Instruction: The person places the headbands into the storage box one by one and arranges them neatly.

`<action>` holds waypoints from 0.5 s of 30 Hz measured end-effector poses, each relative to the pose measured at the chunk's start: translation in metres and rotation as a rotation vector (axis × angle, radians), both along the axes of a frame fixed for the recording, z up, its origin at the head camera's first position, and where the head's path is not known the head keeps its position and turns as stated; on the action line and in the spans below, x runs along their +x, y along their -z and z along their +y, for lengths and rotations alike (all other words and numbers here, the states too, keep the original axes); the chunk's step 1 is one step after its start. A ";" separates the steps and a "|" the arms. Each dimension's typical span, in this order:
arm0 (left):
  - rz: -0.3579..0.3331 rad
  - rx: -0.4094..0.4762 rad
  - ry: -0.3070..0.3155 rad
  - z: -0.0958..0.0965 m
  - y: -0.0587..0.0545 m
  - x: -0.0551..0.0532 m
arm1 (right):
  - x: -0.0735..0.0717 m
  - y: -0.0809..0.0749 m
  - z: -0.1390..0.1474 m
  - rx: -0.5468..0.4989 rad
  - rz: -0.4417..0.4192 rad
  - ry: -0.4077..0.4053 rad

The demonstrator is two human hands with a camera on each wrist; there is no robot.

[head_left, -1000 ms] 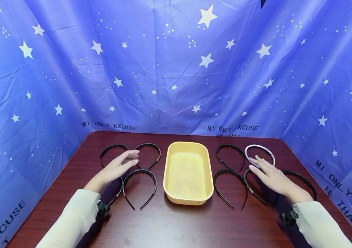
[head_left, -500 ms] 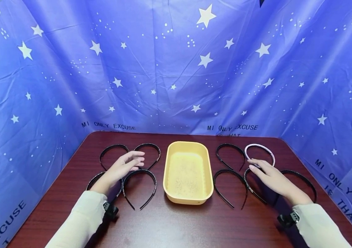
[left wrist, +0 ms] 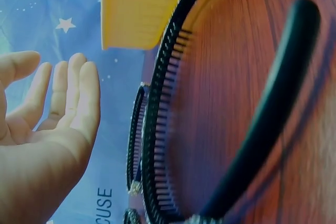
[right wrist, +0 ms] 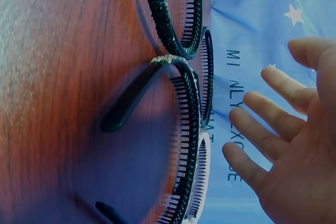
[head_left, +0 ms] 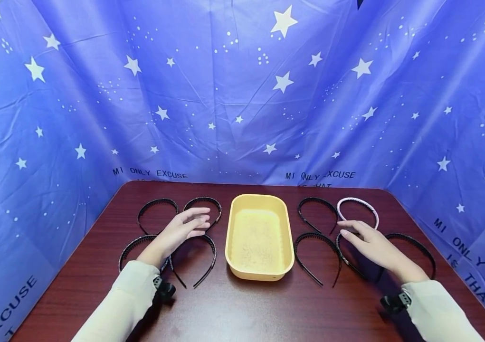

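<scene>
My left hand (head_left: 181, 233) hovers over the headbands on the left, its fingers loosely extended and holding nothing. Below it lies a black toothed headband (head_left: 213, 247), seen large as a black headband (left wrist: 152, 129) in the left wrist view. On the right side my right hand (head_left: 370, 244) is held above another black headband (head_left: 339, 251), with fingers spread and nothing in them. Beyond it sits a white headband (head_left: 364, 203). Between the hands stands a yellow rectangular tray (head_left: 290, 237) with nothing in it. In both wrist views the palms are bare, apart from the headbands.
More black headbands lie on the dark red table (head_left: 242, 308): one at the far left (head_left: 156, 201), one right of the tray (head_left: 317, 201), one at the right edge (head_left: 422, 246). A blue star-patterned curtain (head_left: 208, 95) encloses the table's back and sides.
My left hand has moved to the right, toward the tray, uncovering the headband at the near left. The right hand has shifted only slightly to the left. The headbands and tray stay put.
</scene>
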State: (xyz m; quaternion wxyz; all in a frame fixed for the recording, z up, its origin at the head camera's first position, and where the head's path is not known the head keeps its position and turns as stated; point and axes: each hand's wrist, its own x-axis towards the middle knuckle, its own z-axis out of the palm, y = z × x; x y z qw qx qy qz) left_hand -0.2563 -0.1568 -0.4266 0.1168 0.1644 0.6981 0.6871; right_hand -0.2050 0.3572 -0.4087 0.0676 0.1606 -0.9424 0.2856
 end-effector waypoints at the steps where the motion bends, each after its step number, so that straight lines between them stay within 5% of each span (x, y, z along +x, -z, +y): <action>1: -0.009 0.009 -0.001 0.001 0.000 0.000 | 0.000 0.000 -0.001 -0.003 0.006 -0.004; 15: -0.065 0.050 0.031 0.024 0.005 -0.003 | -0.002 0.000 -0.008 -0.005 0.018 -0.040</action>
